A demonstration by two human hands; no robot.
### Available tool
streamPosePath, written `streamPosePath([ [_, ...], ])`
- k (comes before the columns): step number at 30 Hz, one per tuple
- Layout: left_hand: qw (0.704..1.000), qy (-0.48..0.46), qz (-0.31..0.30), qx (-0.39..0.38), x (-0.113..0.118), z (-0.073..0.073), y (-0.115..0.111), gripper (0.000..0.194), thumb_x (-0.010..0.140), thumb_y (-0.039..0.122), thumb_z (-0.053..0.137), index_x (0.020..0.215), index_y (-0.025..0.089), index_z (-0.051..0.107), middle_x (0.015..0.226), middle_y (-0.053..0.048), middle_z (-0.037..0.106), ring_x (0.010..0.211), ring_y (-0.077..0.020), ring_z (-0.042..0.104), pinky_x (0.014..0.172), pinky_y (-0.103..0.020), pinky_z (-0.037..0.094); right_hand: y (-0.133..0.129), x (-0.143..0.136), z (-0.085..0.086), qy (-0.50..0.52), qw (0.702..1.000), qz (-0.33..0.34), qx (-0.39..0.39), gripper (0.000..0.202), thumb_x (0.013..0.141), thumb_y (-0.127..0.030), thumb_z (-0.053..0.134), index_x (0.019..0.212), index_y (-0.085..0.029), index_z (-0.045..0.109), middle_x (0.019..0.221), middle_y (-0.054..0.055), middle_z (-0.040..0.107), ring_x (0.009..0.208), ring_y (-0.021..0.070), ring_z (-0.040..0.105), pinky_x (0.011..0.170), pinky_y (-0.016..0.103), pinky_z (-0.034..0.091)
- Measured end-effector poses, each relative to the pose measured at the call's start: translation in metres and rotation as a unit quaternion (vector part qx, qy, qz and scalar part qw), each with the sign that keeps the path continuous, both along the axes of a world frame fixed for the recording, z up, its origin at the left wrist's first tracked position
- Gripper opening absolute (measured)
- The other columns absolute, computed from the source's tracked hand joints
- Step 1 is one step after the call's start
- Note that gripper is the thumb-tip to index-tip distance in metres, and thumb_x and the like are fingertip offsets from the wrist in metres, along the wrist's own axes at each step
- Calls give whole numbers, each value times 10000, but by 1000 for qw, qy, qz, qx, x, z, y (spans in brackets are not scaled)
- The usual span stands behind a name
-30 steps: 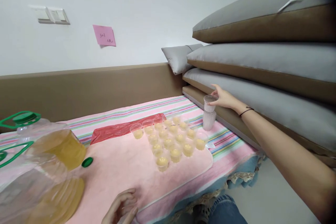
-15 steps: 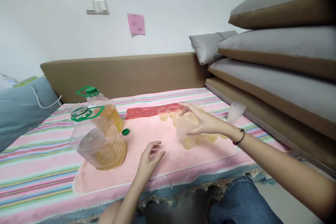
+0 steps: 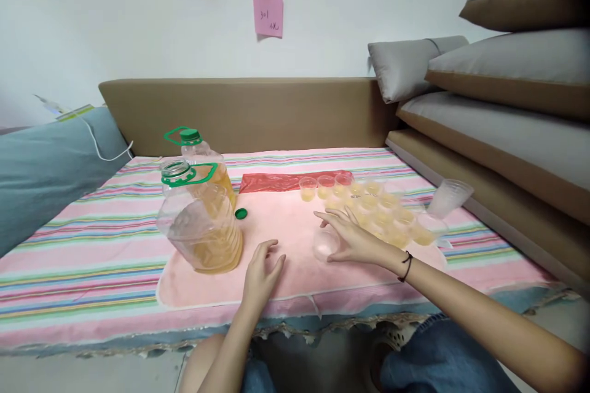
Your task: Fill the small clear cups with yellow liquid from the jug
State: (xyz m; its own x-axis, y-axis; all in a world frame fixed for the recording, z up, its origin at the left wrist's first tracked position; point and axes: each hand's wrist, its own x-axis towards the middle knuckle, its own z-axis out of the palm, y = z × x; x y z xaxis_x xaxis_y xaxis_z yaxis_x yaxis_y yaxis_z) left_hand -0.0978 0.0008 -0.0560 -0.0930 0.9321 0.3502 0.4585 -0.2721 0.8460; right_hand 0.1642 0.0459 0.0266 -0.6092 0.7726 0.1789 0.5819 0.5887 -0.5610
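A clear plastic cup (image 3: 325,245) is at the front of the pink mat, with no yellow liquid visible in it. My right hand (image 3: 353,238) curves round this cup, thumb on the near side and fingers on the far side. Behind and right of that hand stand several clear cups (image 3: 389,201) holding yellow liquid, packed close together. My left hand (image 3: 263,267) hovers over the mat with bent fingers apart, holding nothing. To its left is a large uncapped plastic jug (image 3: 216,245) of yellow liquid with a green handle. A green cap (image 3: 241,214) lies beside it.
Behind the front jug stands a second, capped jug (image 3: 224,179). A red plastic bag (image 3: 276,182) lies at the mat's back edge. A tilted stack of cups (image 3: 449,198) is at the right, near piled cushions (image 3: 511,123). A blue pillow (image 3: 59,159) lies left.
The view has shifted, so the scene sits further right and higher. My right hand has come lower with the plastic cup, onto the mat's front area. My left hand stays open.
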Motion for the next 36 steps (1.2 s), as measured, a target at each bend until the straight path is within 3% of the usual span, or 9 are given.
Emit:
streamPosePath([
  [4, 999, 22, 9, 45, 6, 3, -2, 244, 836, 282, 594, 1074, 233, 609, 1081, -66, 667, 1024, -212, 630, 897, -360, 511, -3, 3, 3, 9, 1000, -13, -10, 927, 629, -257, 796, 1444, -259, 355, 1226, 105, 575, 1340, 358, 350, 1100, 562, 242],
  [9, 988, 42, 66, 135, 5, 9, -11, 254, 839, 258, 590, 1089, 221, 571, 1155, -96, 633, 1161, -243, 568, 1031, -444, 432, -3, -7, 27, 76, 997, -17, -14, 909, 694, -349, 790, 1457, -287, 300, 1317, 99, 523, 1279, 289, 445, 1094, 509, 306],
  [12, 958, 46, 166, 231, -5, 13, -18, 322, 829, 235, 592, 1140, 201, 517, 1265, -129, 548, 1296, -268, 461, 1116, -517, 325, -1, -37, 35, 132, 991, 0, -26, 875, 733, -409, 768, 1455, -317, 283, 1350, 86, 506, 1299, 263, 445, 1104, 495, 316],
  [15, 901, 16, 303, 310, -19, 19, -22, 438, 831, 216, 584, 1249, 188, 455, 1365, -151, 457, 1376, -263, 371, 1158, -520, 253, 1, -85, 28, 181, 981, 36, -57, 866, 733, -432, 769, 1448, -304, 296, 1394, 101, 491, 1335, 256, 432, 1113, 480, 331],
  [19, 875, -161, 386, 243, -39, 24, -23, 630, 839, 327, 592, 1397, 194, 330, 1503, -148, 315, 1442, -234, 265, 1202, -430, 184, 5, -153, -3, 244, 963, 55, -102, 947, 676, -456, 808, 1447, -260, 295, 1501, 140, 380, 1403, 269, 357, 1138, 472, 322],
  [22, 875, -221, 391, 179, -54, 21, -21, 623, 885, 400, 529, 1429, 182, 318, 1526, -153, 319, 1446, -242, 269, 1197, -417, 200, 8, -194, -28, 298, 946, 44, -120, 1094, 623, -457, 842, 1483, -247, 198, 1527, 159, 317, 1428, 283, 305, 1158, 501, 283],
  [25, 884, -255, 373, 119, -67, 18, -19, 565, 914, 456, 461, 1401, 176, 406, 1500, -148, 399, 1414, -264, 341, 1169, -420, 268, 10, -225, -46, 358, 924, 38, -127, 1212, 596, -456, 860, 1506, -284, 77, 1528, 147, 301, 1420, 280, 317, 1156, 517, 286],
  [29, 893, -276, 344, 87, -77, 19, -17, 514, 930, 479, 398, 1329, 176, 512, 1410, -126, 524, 1349, -255, 439, 1139, -395, 322, 13, -253, -55, 429, 895, 38, -119, 1330, 535, -476, 889, 1506, -310, -4, 1542, 139, 247, 1436, 289, 274, 1155, 517, 295],
  [36, 887, -312, 329, 81, -80, 19, -20, 507, 913, 484, 440, 1314, 189, 531, 1415, -108, 523, 1348, -243, 436, 1137, -374, 312, 15, -266, -49, 490, 864, 17, -112, 1300, 519, -533, 878, 1500, -338, 48, 1318, 95, 468, 1273, 293, 463, 1110, 528, 353],
])
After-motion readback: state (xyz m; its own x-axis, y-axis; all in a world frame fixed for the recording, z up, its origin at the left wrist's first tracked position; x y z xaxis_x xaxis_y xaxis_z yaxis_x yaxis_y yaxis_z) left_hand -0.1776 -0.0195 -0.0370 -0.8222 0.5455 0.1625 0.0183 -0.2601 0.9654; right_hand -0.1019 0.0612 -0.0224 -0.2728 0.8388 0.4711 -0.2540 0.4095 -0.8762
